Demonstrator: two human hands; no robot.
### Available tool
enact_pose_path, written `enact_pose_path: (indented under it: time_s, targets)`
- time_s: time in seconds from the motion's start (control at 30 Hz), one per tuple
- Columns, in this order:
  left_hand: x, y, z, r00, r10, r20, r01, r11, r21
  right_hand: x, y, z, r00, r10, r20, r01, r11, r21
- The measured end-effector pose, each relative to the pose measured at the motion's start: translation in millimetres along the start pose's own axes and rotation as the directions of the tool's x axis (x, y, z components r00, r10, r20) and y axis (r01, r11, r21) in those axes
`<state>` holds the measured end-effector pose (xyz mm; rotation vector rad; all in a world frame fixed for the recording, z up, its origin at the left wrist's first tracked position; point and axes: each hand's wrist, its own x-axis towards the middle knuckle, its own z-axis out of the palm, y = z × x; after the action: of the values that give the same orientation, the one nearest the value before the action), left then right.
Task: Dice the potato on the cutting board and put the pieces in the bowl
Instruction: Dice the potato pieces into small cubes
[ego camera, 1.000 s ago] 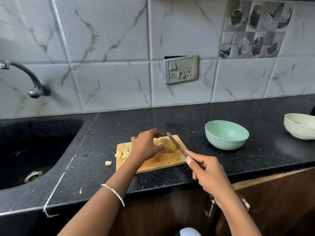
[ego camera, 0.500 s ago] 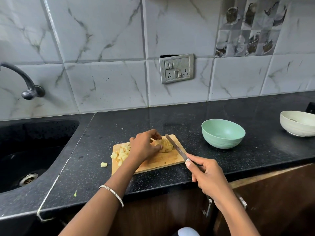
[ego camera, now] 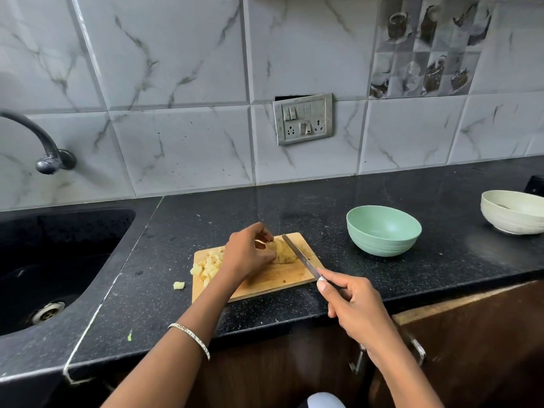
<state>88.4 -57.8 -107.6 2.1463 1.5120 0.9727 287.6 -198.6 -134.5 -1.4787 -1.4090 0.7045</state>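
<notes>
From my remote seat, the black sink (ego camera: 59,260) fills nine o'clock of the view, with its tap (ego camera: 44,151) at ten. On the dark speckled surface (ego camera: 206,219), one pale yellow cube (ego camera: 179,285) lies loose, just off the nine o'clock edge of the cutting board (ego camera: 279,279). The wooden board lies mid-view, near the surface's front edge.

A heap of diced pieces (ego camera: 209,266), small pale yellow cubes, sits on the board's nine o'clock end, partly hidden by the left wrist. The left hand (ego camera: 250,254), with a thin bangle (ego camera: 191,337) on its forearm, comes in from seven o'clock. Its fingers (ego camera: 262,231) curl over the potato (ego camera: 284,251) and pinch it from above.

The potato is a peeled, yellowish lump on the board's twelve o'clock half. The knife (ego camera: 300,257) lies against its three o'clock side, tip toward eleven; I cannot tell whether the edge has entered it.

The right hand (ego camera: 356,307), off the board's four o'clock corner, has its fingers wrapped round the knife's handle. A green bowl (ego camera: 382,231) stands upright at the board's two o'clock, apart from it. A cream bowl (ego camera: 512,212) sits at the view's three o'clock edge.
</notes>
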Motion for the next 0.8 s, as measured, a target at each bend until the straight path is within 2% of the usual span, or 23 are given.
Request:
enact_pose_path:
  time_s: [0.2, 0.47, 0.8]
  targets:
    - [0, 3, 2, 1.0, 0.005, 0.008, -0.005, 1.0, -0.019, 1, -4, 10, 1.0, -0.03, -0.005, 0.03, 1.0, -0.007]
    - [-5, -1, 6, 0.998, 0.008, -0.055, -0.011, 0.998, -0.063, -2, -4, 15, 1.0, 0.013, 0.002, -0.013, 0.998, 0.058]
    - [-4, -2, 5, 0.999, 0.01, -0.045, -0.012, 0.998, -0.057, -3, -8, 22, 1.0, 0.014, -0.006, -0.013, 0.998, 0.064]
